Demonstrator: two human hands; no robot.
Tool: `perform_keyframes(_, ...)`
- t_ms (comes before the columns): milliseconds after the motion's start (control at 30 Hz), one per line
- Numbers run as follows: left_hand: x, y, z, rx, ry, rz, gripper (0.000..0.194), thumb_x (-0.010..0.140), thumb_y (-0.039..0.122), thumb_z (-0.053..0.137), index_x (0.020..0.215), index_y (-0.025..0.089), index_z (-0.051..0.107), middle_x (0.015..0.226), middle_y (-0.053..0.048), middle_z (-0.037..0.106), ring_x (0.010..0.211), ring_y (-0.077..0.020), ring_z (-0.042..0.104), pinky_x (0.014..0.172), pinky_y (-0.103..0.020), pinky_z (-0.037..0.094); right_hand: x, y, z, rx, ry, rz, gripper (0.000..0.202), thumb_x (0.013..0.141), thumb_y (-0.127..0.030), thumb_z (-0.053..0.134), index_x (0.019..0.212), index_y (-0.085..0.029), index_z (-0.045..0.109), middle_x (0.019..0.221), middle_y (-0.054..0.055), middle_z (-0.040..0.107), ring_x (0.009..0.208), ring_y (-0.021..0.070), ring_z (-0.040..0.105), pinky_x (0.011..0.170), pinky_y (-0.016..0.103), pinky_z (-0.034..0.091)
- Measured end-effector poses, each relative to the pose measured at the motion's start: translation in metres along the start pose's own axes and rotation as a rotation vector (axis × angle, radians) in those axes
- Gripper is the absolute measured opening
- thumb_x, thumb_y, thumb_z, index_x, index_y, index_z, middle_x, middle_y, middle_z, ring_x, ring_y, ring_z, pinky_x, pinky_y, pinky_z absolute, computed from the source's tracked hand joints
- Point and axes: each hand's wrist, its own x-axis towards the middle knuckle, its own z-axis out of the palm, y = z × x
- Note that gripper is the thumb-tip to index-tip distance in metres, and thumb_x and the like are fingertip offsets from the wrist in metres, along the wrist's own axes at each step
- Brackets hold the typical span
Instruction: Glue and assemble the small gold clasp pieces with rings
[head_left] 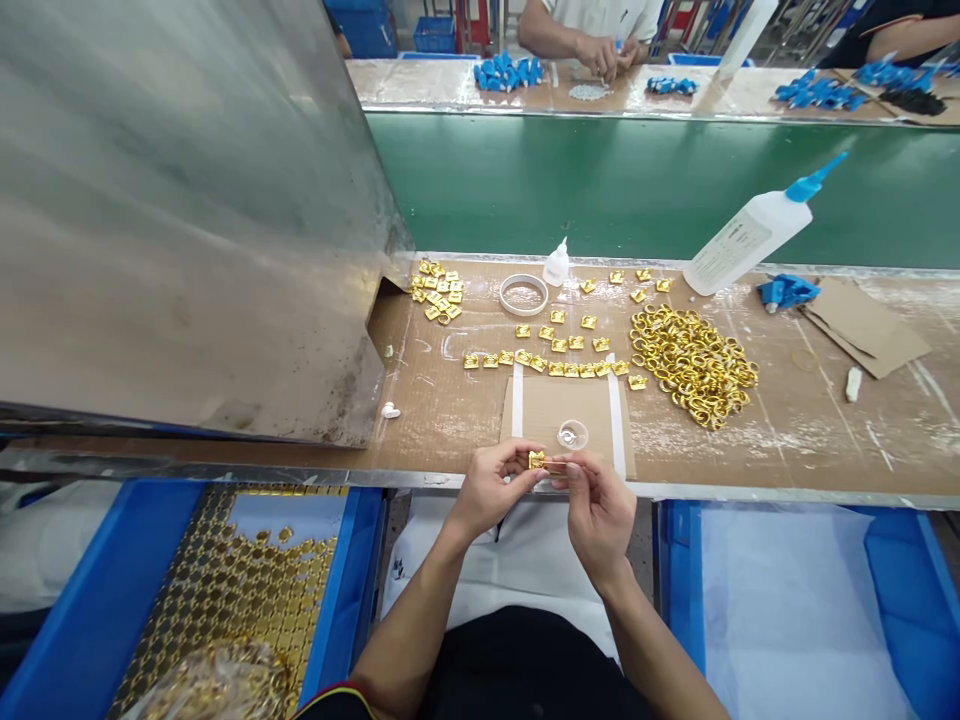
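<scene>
Near the table's front edge my left hand point(499, 485) pinches a small gold piece point(536, 459) between thumb and fingers. My right hand point(600, 505) grips a thin stick point(556, 464), its tip touching or very close to the gold piece. Just behind my hands a small round clear dish point(572, 434) sits on a cardboard sheet point(559, 400) with white tape on both sides. Beyond it runs a row of small gold pieces point(571, 370), with more scattered behind. A heap of gold rings point(694, 365) lies to the right.
A metal housing point(187, 220) fills the left. A tape roll point(523, 294), small bottle point(556, 264) and large tilted bottle point(746, 245) stand at the back. Blue bins point(356, 570) flank my lap. Beyond the green belt point(600, 185), another person's hands point(607, 58) work among blue parts.
</scene>
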Motion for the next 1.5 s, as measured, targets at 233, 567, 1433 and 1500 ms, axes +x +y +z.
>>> perform_keyframes(233,0.000,-0.001,0.000,0.011,0.006,0.002,0.042,0.082,0.044,0.076,0.107,0.011,0.073,0.085,-0.009,0.074,0.074,-0.0159,0.070,0.066,-0.023,0.058,0.002,-0.002,0.001,-0.039,-0.005,-0.061,0.015,0.104,-0.018,0.055,0.101,-0.022,0.069,0.088,0.003,0.075,0.068,0.0168,0.072,0.060,0.026,0.061)
perform_keyframes(567,0.000,-0.001,0.000,0.025,0.005,0.003,0.043,0.082,0.045,0.076,0.107,0.011,0.073,0.086,-0.009,0.074,0.075,-0.0161,0.070,0.067,-0.023,0.057,0.001,-0.001,0.001,-0.033,-0.001,-0.039,0.016,0.105,-0.021,0.054,0.099,-0.021,0.069,0.087,0.005,0.074,0.073,0.0186,0.073,0.060,0.026,0.062)
perform_keyframes(1433,-0.001,0.000,0.000,-0.140,-0.005,-0.025,0.048,0.078,0.045,0.080,0.111,0.011,0.075,0.104,-0.014,0.080,0.085,-0.0206,0.076,0.076,-0.032,0.065,0.028,0.033,-0.018,-0.280,0.168,-0.122,0.019,0.102,-0.033,0.059,0.105,-0.020,0.073,0.103,0.011,0.068,0.095,0.0240,0.068,0.071,0.034,0.060)
perform_keyframes(1500,-0.001,-0.002,-0.002,-0.131,-0.001,0.015,0.046,0.078,0.045,0.081,0.109,0.012,0.076,0.104,-0.014,0.080,0.085,-0.0205,0.076,0.077,-0.031,0.064,0.025,0.032,-0.018,-0.298,0.235,-0.144,0.028,0.100,-0.037,0.061,0.120,-0.020,0.068,0.118,0.014,0.065,0.109,0.0272,0.064,0.078,0.038,0.060)
